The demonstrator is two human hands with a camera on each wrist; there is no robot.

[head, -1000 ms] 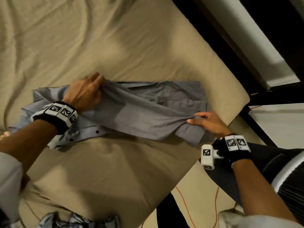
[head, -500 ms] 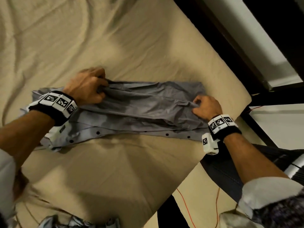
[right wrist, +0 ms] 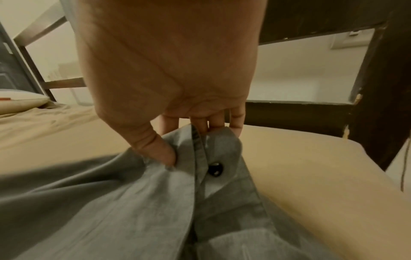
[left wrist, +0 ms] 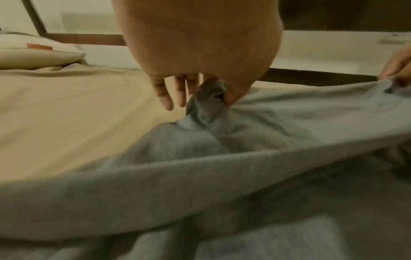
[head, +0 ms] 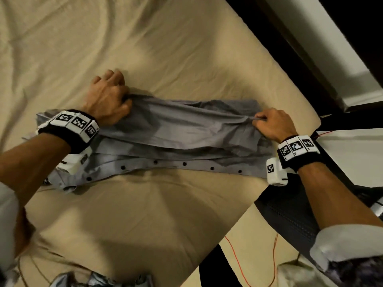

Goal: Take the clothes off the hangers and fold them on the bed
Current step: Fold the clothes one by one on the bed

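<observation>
Grey button-front cotton shirt point(head: 176, 137): lies lengthwise across the beige-sheeted bed point(head: 145, 48), near its corner, placket with dark buttons point(head: 184, 163) along the near edge. Left hand point(head: 107, 100) pinches bunched fabric at one end; right hand point(head: 271, 124) pinches the other, a fold raised between them.

Red cable point(head: 238, 264) on floor point(head: 257, 251)

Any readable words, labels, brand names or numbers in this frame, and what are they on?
No readable text in any view.
Left hand wristband: black-and-white square marker patterns, no letters or digits.
Right hand wristband: the same kind of markers, no text.
Grey shirt: plain dark buttons, no visible label or brand.
</observation>
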